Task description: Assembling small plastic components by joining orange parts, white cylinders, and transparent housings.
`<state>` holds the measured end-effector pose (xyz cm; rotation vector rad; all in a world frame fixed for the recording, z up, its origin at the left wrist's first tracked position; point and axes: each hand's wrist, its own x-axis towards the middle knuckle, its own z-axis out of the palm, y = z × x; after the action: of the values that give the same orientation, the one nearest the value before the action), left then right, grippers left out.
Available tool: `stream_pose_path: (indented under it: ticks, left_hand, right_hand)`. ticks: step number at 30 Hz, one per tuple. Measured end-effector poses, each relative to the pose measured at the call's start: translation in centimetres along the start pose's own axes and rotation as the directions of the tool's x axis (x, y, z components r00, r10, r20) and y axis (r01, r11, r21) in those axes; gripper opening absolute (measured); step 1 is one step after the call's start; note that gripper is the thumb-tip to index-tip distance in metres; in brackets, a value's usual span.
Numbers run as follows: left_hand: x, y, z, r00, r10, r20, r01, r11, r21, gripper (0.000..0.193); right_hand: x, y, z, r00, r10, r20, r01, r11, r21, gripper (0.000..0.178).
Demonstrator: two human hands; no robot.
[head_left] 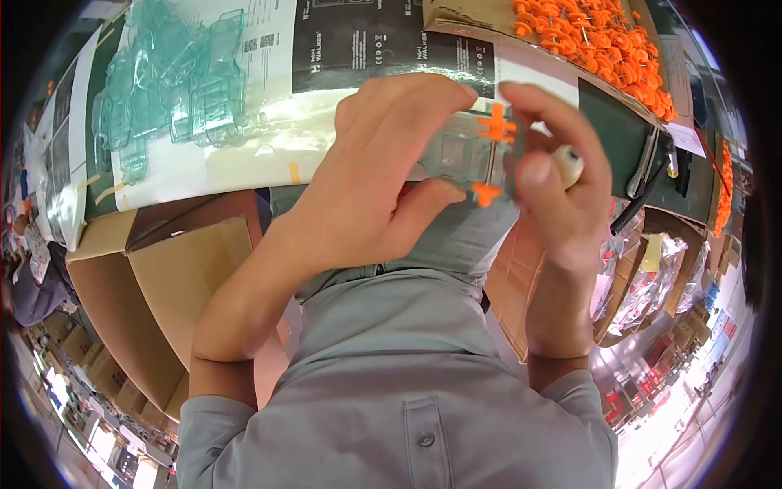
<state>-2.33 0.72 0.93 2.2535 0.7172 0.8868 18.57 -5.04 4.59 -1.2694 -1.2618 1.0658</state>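
My left hand (366, 167) is closed on a clear plastic part (460, 151), with its thumb below and its fingers above. At the part's right end lies a thin axle with orange plastic pieces (495, 126) at its top and bottom ends. Just to the right, my right hand (574, 183) has its fingers curled round a cream-coloured rounded tool handle (569, 165) with a dark hole in its end. The forefinger of that hand reaches toward the orange pieces. Both hands are above the table's near edge, and motion blurs the right one slightly.
Clear teal plastic shells (179, 90) are heaped on the table's left. A cardboard tray (464, 20) of orange wheeled axles (586, 45) stands at the far right. Near a black coiled cable (631, 216) are boxes of bagged parts (648, 285). An open cardboard box (191, 285) stands below left.
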Motion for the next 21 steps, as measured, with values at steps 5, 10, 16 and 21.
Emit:
stream_pose_path:
  ticks: [5, 10, 16, 21]
  left_hand:
    - [0.4, 0.3, -0.2, 0.985, 0.169, -0.010, -0.168, 0.964, -0.206, 0.069]
    - [-0.8, 1.7, 1.2, 1.000, -0.015, -0.028, -0.002, 0.856, -0.517, 0.073]
    - [-1.2, 2.2, 1.4, 1.000, -0.021, -0.006, 0.015, 0.853, -0.522, 0.076]
    - [-1.6, 2.3, 1.7, 1.000, -0.021, -0.011, 0.012, 0.843, -0.538, 0.075]
  right_hand:
    - [-1.2, 1.0, 1.2, 0.973, -0.217, -0.077, 0.226, 0.966, 0.129, 0.069]
    - [-1.1, 1.6, 1.7, 0.926, -0.365, -0.100, 0.371, 0.927, 0.049, 0.067]
    - [-1.8, 0.8, 1.9, 0.913, -0.399, -0.082, 0.392, 0.915, -0.094, 0.063]
    - [-2.1, 0.6, 1.8, 0.917, -0.392, -0.074, 0.380, 0.915, -0.137, 0.063]
